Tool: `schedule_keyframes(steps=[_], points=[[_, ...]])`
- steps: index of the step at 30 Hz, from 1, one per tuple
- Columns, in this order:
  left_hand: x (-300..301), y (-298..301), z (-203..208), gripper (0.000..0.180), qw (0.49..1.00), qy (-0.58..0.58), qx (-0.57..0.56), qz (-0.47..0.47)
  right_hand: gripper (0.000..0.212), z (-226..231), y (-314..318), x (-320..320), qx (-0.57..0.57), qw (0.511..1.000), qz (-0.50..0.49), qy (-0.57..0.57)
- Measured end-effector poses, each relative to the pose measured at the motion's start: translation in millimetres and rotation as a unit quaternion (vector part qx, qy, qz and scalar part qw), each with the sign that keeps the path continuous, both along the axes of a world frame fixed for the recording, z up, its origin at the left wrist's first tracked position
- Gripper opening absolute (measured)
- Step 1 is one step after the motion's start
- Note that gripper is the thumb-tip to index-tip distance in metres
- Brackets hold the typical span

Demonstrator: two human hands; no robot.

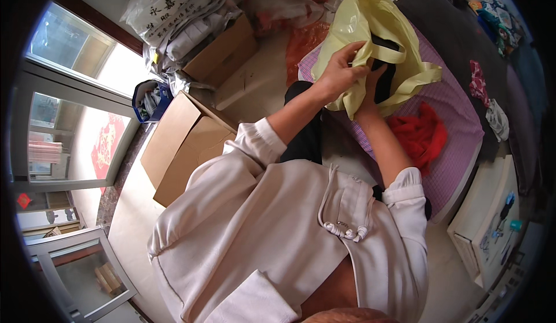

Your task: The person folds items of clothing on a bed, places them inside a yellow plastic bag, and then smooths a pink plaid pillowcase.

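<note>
A yellow plastic bag (353,25) with loop handles stands in front of me on a pink checked cloth (460,120). My left hand (343,75) pinches the near left part of its rim between thumb and fingers. Past that rim, my right hand (372,91) reaches into the mouth of the bag, beside a dark, cloth-like item (384,83) inside. The bag and the item hide most of the right fingers, so their grip does not show. A crumpled red cloth (421,135) lies just right of my right forearm.
An open cardboard box (179,143) is at my left, with a blue bag (152,100) behind it. Farther back, another carton (223,51) stands beside piled plastic packages (194,30). A grey sofa-like surface (431,10) runs along the right, near a white cabinet (483,224).
</note>
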State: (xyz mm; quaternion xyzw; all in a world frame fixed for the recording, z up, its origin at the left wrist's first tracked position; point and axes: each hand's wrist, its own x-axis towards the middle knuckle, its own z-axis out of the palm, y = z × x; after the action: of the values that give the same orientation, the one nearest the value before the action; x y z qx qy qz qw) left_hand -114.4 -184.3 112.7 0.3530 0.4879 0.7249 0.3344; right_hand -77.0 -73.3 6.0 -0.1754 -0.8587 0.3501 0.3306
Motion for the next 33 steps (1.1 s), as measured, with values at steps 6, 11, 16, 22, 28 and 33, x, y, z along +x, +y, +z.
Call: schedule_keyframes(steps=[6,11,16,22,28,33], points=[[-30.6,52.5,-28.4,0.049,0.997,0.04,0.05,0.039,0.055,40.5,19.4,40.7,0.325,0.941,-0.037,-0.086],[-48.5,64.9,-30.5,0.041,0.997,0.013,0.009,0.082,0.046,96.5,34.8,124.8,0.304,0.935,-0.178,0.031],[-42.4,71.3,-32.9,0.035,0.995,0.032,0.03,0.09,0.058,14.5,77.4,176.9,-0.185,0.931,-0.288,0.13],[-32.2,55.8,-14.9,0.061,0.981,0.15,-0.115,0.04,0.034,28.1,32.6,102.5,-0.304,0.943,-0.135,0.025],[-41.6,62.4,4.9,0.116,0.908,0.355,-0.195,0.103,0.023,55.7,34.9,50.9,-0.077,0.983,-0.167,-0.03],[-55.3,67.0,21.2,0.099,0.83,0.443,-0.302,0.152,0.028,76.0,7.2,16.0,0.046,0.991,-0.127,0.009]])
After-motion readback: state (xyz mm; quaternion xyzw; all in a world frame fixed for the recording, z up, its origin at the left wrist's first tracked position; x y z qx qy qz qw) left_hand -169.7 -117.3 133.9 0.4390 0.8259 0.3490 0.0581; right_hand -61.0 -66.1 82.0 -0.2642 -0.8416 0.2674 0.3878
